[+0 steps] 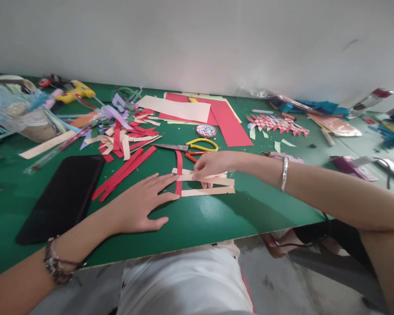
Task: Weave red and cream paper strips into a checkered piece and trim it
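resting on the green table (197, 227), fingers fanned apart: left hand (136, 210). two of its fingertips touch the red strip (179, 162), one at the near end, one farther up; thumb out to the side, on the table.

red strip lies across the left ends of three pale strips (210, 191). looks like an early stage: one crosspiece in place, pale lengths to its right uncrossed. middle strip (223, 180) seems to go over the red, the other two under; not certain.

right hand (213, 165) just right of the red strip, thumb and finger pinched on the middle strip, other fingertips showing below it.

left of these, loose reds (128, 173), not crossed with anything. beyond, scissors (185, 148). farther, red sheet (233, 127); off right, a checked woven piece (279, 124), pointed edges.
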`<state>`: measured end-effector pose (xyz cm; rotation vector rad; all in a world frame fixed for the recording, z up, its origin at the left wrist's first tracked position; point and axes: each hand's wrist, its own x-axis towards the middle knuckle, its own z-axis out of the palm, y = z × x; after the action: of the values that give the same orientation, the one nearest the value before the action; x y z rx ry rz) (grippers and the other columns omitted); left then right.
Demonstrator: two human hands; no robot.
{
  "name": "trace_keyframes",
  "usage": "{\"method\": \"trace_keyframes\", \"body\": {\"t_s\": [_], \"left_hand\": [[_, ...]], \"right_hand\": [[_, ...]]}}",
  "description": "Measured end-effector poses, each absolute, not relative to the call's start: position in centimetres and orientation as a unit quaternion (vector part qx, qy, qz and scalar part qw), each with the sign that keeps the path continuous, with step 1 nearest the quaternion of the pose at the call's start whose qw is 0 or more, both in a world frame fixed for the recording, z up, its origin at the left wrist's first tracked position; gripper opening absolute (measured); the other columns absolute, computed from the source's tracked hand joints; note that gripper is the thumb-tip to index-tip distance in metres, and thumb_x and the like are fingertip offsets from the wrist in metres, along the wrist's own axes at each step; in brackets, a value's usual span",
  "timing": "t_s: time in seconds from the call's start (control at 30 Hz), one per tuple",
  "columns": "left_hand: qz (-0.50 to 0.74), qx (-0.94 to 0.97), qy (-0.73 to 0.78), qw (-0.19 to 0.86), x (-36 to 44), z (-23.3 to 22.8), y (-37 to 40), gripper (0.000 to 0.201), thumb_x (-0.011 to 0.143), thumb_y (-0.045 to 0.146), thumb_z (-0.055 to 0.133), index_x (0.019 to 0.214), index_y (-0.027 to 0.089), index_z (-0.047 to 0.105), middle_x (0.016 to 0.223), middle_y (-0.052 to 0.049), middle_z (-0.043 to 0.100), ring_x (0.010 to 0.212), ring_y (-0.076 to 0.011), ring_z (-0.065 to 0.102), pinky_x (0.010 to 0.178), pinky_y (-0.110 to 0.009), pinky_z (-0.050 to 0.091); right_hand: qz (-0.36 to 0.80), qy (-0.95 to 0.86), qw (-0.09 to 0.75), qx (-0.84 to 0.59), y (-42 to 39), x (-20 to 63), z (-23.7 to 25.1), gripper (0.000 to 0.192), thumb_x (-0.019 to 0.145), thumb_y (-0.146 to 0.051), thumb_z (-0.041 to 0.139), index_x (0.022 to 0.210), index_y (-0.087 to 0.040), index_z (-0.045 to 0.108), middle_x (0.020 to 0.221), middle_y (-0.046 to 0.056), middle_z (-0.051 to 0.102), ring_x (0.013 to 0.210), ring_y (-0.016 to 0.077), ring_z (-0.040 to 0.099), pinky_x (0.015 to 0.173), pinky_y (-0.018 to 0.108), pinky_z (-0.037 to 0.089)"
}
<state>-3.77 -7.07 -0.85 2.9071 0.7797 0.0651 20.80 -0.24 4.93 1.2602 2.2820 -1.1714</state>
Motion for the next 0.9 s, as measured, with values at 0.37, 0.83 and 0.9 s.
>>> {"method": "trace_keyframes", "body": {"t_s": [0.37, 0.83, 0.9], "left_hand": [[0.023, 0.965, 0.255, 0.064, -3.8, -1.1, -7.0, 0.041, 0.079, 0.038, 0.054, 0.117, 0.023, 0.054, 0.148, -0.015, 0.031, 0.134, -0.031, 0.031, 0.107, -0.053, 0.027], [0.037, 0.965, 0.253, 0.061, -3.7, -0.9, -7.2, 0.041, 0.08, 0.036, 0.054, 0.119, 0.024, 0.052, 0.147, -0.015, 0.032, 0.133, -0.0311, 0.032, 0.105, -0.054, 0.029], [0.039, 0.966, 0.248, 0.061, -3.7, -0.9, -7.2, 0.041, 0.08, 0.036, 0.054, 0.119, 0.024, 0.052, 0.147, -0.016, 0.032, 0.133, -0.0313, 0.032, 0.105, -0.054, 0.029]], "right_hand": [[-0.501, 0.714, 0.159, 0.463, -0.8, 20.7, 5.3, 0.027, 0.084, -0.039, 0.05, 0.069, -0.018, 0.056, 0.076, 0.004, 0.069, 0.067, 0.0128, 0.063, 0.061, 0.022, 0.047], [-0.443, 0.774, 0.154, 0.425, -0.5, 21.7, 4.8, 0.021, 0.081, -0.03, 0.048, 0.074, -0.018, 0.063, 0.069, 0.002, 0.067, 0.056, 0.0106, 0.057, 0.057, 0.023, 0.042], [-0.429, 0.781, 0.156, 0.425, -0.4, 21.8, 4.5, 0.021, 0.08, -0.027, 0.047, 0.076, -0.019, 0.065, 0.073, 0.002, 0.069, 0.062, 0.0124, 0.061, 0.06, 0.024, 0.042]]}}
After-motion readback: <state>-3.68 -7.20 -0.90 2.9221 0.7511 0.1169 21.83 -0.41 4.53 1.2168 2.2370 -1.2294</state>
